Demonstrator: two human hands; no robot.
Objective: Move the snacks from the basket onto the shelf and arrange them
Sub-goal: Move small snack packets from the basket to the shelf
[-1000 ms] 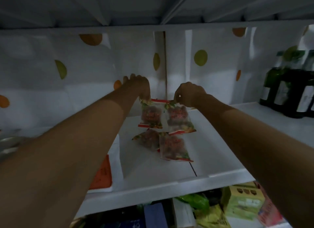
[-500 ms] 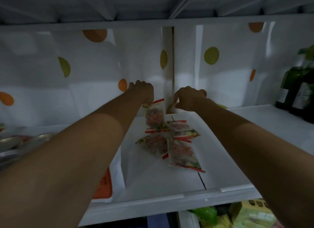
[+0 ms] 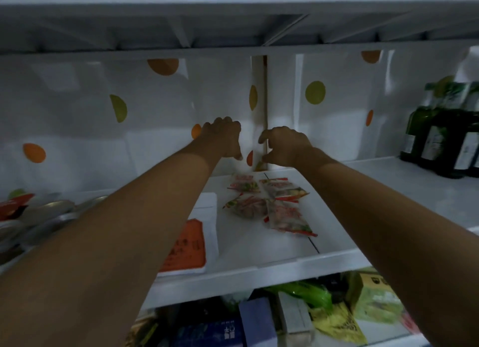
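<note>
Several small clear snack packets with red edges [image 3: 269,204] lie flat in a loose cluster on the white shelf [image 3: 259,266], near its middle. My left hand [image 3: 223,137] hovers above and behind the cluster, close to the back wall, fingers curled down and holding nothing. Beside it, my right hand [image 3: 285,144] has its thumb and fingers apart and is also empty. Both hands are clear of the packets. The basket is out of view.
A white pack with an orange label [image 3: 189,245] lies on the shelf left of the packets. Dark green bottles [image 3: 445,142] stand at the far right. Silvery bags [image 3: 44,214] fill the left end. Boxes and green and yellow bags [image 3: 311,310] sit on the shelf below.
Both hands let go of the two rear packets, which now lie flat behind the others. The hands have risen toward the back wall.
</note>
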